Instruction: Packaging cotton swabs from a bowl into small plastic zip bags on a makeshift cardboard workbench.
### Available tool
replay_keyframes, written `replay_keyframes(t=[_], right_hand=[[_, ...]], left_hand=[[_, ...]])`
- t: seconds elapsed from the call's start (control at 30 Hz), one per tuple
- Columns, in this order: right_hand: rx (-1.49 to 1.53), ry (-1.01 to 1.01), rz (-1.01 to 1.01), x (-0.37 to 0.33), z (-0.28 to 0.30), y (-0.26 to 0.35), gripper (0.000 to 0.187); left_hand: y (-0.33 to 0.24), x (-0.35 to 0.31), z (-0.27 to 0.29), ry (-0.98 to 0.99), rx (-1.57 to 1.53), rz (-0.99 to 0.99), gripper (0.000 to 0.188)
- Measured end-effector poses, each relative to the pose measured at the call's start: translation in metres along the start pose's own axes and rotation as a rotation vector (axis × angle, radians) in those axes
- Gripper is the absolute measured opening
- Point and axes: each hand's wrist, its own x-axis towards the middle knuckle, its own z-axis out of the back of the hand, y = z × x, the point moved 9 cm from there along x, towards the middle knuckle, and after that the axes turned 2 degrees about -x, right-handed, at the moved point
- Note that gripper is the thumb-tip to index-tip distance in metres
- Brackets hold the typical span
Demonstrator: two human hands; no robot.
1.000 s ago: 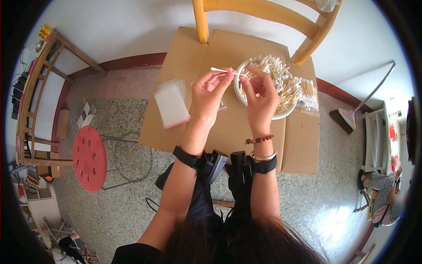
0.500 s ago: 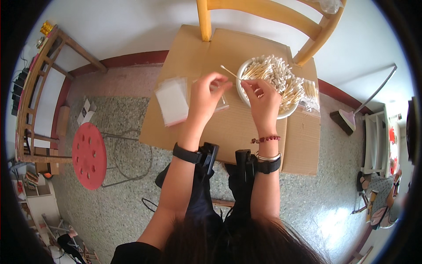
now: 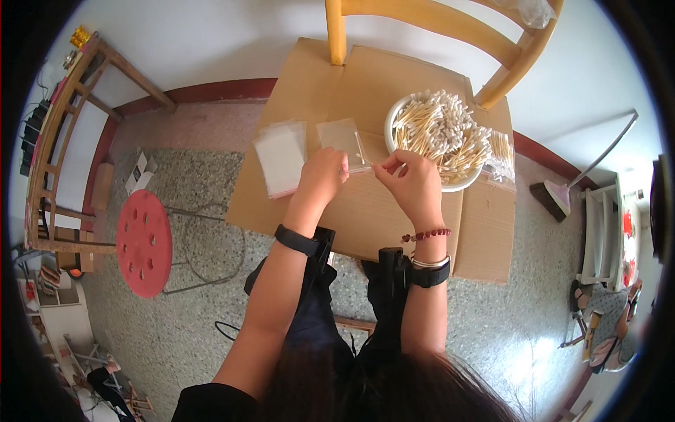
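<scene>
My right hand pinches a cotton swab between thumb and index finger, its far end over the lower right corner of a small clear plastic bag. That bag lies flat on the cardboard with at least one swab in it, along its right side. Closed at the bag's near edge, my left hand pinches it; the fingertips are partly hidden. Just beyond my right hand stands a white round bowl heaped with cotton swabs. A stack of clear bags lies left of my left hand.
The cardboard covers a wooden chair with its backrest at the far side. A filled bag of swabs lies right of the bowl. A red stool stands left on the floor, a broom at the right.
My left hand has come nearer and closed at the bag's near edge. My right hand has moved nearer and slightly left with the swab, from beside the bowl to the bag's corner.
</scene>
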Motion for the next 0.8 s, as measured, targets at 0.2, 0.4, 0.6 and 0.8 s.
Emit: replay_keyframes(t=[0.2,0.4,0.6,0.8], right_hand=[[-0.063,0.042,0.037,-0.001,-0.008,0.003,0.020],[-0.088,0.049,0.038,0.001,-0.012,-0.001,0.019],[-0.119,-0.006,0.008,0.006,-0.018,-0.009,0.017],[-0.113,0.047,-0.160,0.004,-0.051,-0.030,0.016]], left_hand=[[-0.006,0.003,0.010,-0.120,-0.008,-0.020,0.011],[-0.018,0.005,0.025,-0.161,0.010,-0.014,0.010],[-0.019,0.005,0.025,-0.132,-0.056,-0.023,0.011],[-0.012,0.007,0.000,0.069,-0.131,-0.006,0.015]])
